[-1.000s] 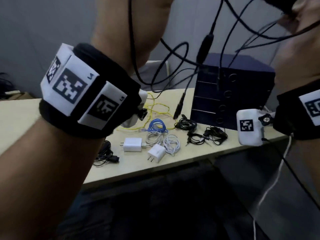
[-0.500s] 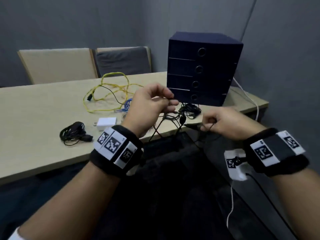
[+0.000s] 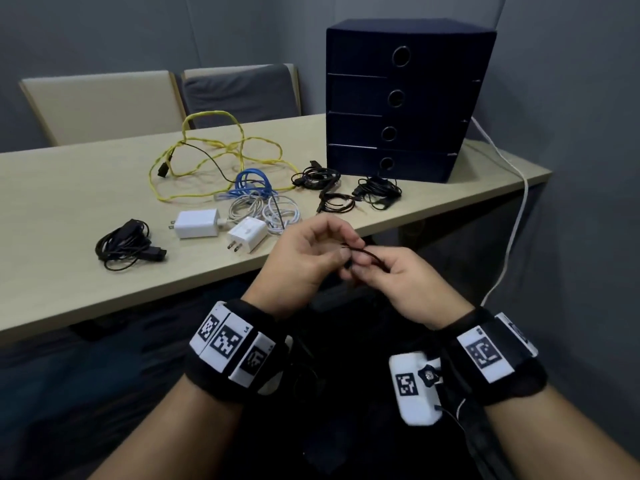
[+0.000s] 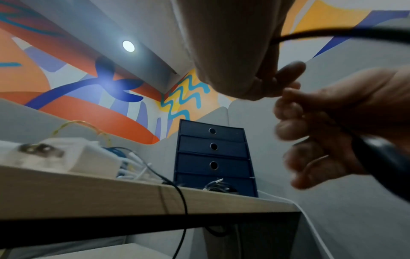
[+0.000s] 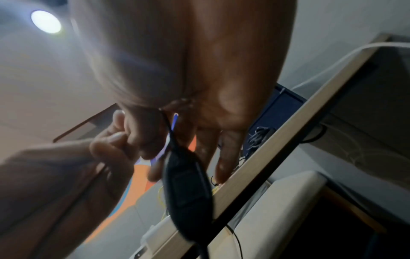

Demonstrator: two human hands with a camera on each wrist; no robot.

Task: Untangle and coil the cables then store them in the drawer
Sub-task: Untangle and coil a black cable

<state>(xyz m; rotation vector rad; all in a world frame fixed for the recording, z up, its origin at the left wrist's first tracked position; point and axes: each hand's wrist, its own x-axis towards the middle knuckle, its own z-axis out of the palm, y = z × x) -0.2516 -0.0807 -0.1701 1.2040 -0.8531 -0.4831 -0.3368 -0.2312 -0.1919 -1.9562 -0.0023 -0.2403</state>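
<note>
I'm seeing both hands, left hand (image 3: 304, 261) and right hand (image 3: 398, 278), pinching a thin black cable (image 3: 369, 252), right wrist view revealing a smooth oval inline block (image 5: 186, 192), possibly a control pod.

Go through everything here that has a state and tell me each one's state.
Drawer unit: all four drawers closed.
Yellow cable: loose, uncoiled.
Blue cable: coiled.
White cables: coiled beside two chargers.
Black cable: pinched by both hands.
Left hand: pinching.
Right hand: pinching.

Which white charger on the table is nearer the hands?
The right-hand white charger, prongs pointing toward the table's front edge; the other white charger lies farther left.
</note>
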